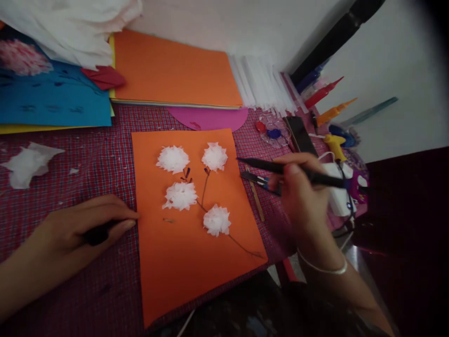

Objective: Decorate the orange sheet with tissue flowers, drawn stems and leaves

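An orange sheet (182, 252) lies on the checked red cloth, with several white tissue flowers (173, 158) glued on and thin drawn stems joining them. My right hand (301, 196) hovers just past the sheet's right edge, fingers pinched round a thin black brush (266, 164) whose tip points left toward the upper right flower. My left hand (80, 224) rests on the cloth at the sheet's left edge, fingers curled over a small dark object (98, 233) that I cannot make out.
A stack of orange paper (171, 70), blue paper (52, 98) and white tissue (70, 28) lie at the back. A paint palette (271, 131), colour tubes (322, 93), a yellow glue gun (335, 145), scissors (257, 180) and a tissue scrap (28, 164) sit around.
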The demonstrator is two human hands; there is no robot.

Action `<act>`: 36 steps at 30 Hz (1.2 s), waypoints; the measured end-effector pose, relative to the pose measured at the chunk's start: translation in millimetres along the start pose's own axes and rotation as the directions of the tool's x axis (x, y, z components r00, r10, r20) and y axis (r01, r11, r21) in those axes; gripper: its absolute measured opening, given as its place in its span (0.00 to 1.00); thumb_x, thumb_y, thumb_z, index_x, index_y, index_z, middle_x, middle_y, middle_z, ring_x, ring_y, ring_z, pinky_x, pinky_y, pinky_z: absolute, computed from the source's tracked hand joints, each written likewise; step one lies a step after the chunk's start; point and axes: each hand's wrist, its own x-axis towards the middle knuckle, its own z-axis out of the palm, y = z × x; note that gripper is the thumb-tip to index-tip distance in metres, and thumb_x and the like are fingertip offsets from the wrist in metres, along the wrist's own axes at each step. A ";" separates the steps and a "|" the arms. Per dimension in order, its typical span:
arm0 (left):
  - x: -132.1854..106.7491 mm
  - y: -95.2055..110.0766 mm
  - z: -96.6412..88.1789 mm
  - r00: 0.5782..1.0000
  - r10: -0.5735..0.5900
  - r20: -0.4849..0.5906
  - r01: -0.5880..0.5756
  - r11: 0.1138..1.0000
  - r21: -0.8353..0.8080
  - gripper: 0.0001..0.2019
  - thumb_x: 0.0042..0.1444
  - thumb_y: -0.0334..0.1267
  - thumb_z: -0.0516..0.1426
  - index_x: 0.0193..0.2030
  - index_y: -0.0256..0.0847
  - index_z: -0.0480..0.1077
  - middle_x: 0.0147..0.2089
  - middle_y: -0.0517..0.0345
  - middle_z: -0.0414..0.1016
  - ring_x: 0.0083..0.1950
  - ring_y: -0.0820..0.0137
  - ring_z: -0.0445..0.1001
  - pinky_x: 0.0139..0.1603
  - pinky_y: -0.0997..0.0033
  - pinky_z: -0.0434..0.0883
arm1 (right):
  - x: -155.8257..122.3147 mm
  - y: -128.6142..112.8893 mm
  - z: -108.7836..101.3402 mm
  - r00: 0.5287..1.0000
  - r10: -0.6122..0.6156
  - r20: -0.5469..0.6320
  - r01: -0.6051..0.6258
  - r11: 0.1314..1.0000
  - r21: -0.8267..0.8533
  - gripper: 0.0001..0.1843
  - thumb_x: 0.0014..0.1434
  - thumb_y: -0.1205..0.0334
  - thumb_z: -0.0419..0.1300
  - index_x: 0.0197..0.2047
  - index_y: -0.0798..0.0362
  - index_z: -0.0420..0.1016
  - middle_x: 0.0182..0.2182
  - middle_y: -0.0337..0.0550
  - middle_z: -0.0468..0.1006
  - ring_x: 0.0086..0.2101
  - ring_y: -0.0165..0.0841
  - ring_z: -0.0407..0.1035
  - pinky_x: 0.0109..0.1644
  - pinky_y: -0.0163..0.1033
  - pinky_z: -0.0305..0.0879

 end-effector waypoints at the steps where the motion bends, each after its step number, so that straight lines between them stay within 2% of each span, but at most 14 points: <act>1: 0.5 0.7 -0.6 1.000 0.012 0.004 -0.012 1.000 -0.020 0.07 0.66 0.41 0.54 0.43 0.51 0.74 0.39 0.66 0.79 0.40 0.72 0.79 0.40 0.77 0.74 | -13.6 -1.9 7.5 0.997 0.016 0.070 -0.016 1.000 -0.006 0.07 0.65 0.55 0.61 0.42 0.45 0.80 0.24 0.36 0.78 0.22 0.31 0.71 0.28 0.39 0.68; 3: 1.8 2.1 -2.1 1.000 0.025 0.014 -0.025 0.999 -0.048 0.06 0.65 0.40 0.56 0.43 0.50 0.74 0.40 0.67 0.79 0.39 0.74 0.78 0.39 0.79 0.72 | -32.8 0.7 18.9 0.987 0.029 0.161 -0.028 1.000 -0.004 0.09 0.65 0.54 0.62 0.46 0.44 0.80 0.28 0.38 0.82 0.25 0.33 0.74 0.32 0.42 0.71; 5: 3.3 3.2 -3.4 0.999 0.026 0.020 -0.024 0.998 -0.053 0.06 0.65 0.41 0.56 0.43 0.49 0.75 0.39 0.67 0.79 0.39 0.74 0.78 0.39 0.79 0.71 | -41.8 7.2 24.9 0.985 0.012 0.173 -0.012 1.000 -0.003 0.10 0.65 0.53 0.62 0.47 0.44 0.79 0.30 0.39 0.83 0.28 0.34 0.76 0.35 0.43 0.73; 8: 5.1 4.4 -4.3 0.999 0.014 0.032 -0.012 0.998 -0.059 0.07 0.65 0.40 0.55 0.42 0.48 0.75 0.40 0.66 0.79 0.40 0.74 0.77 0.41 0.78 0.71 | -43.4 15.0 27.2 0.987 0.003 0.158 -0.001 1.000 -0.013 0.08 0.65 0.55 0.61 0.46 0.44 0.79 0.28 0.38 0.82 0.29 0.34 0.77 0.38 0.44 0.74; 19: 7.4 18.7 -6.3 0.994 -0.097 0.051 0.101 0.991 -0.084 0.12 0.66 0.45 0.53 0.40 0.45 0.76 0.39 0.63 0.79 0.41 0.73 0.76 0.44 0.75 0.70 | -42.4 23.1 30.0 0.979 -0.024 0.201 0.037 0.997 -0.061 0.08 0.66 0.57 0.60 0.45 0.45 0.79 0.29 0.37 0.81 0.29 0.32 0.76 0.37 0.42 0.73; 22: 7.3 14.3 -5.2 0.997 -0.068 0.039 0.071 0.994 -0.081 0.11 0.67 0.44 0.53 0.40 0.46 0.76 0.39 0.64 0.79 0.40 0.73 0.77 0.43 0.76 0.70 | -41.7 25.4 30.5 0.978 -0.036 0.206 0.051 0.996 -0.067 0.08 0.66 0.57 0.60 0.46 0.46 0.78 0.30 0.38 0.81 0.30 0.32 0.76 0.37 0.41 0.72; 27: 7.7 5.0 -4.3 0.998 0.061 -0.002 -0.061 0.996 -0.067 0.07 0.65 0.44 0.56 0.41 0.49 0.75 0.38 0.68 0.78 0.38 0.76 0.77 0.39 0.80 0.71 | -40.2 26.4 31.6 0.977 -0.055 0.208 0.071 0.995 -0.074 0.08 0.66 0.57 0.60 0.46 0.46 0.78 0.31 0.39 0.81 0.30 0.31 0.76 0.37 0.41 0.72; 36: 8.1 1.8 -0.2 0.996 0.086 -0.022 -0.087 0.994 -0.060 0.06 0.66 0.41 0.55 0.42 0.51 0.74 0.38 0.68 0.78 0.38 0.76 0.78 0.39 0.80 0.71 | -38.5 27.6 33.8 0.975 -0.042 0.217 0.063 0.994 -0.089 0.08 0.66 0.57 0.60 0.46 0.46 0.78 0.32 0.39 0.81 0.31 0.32 0.76 0.36 0.41 0.71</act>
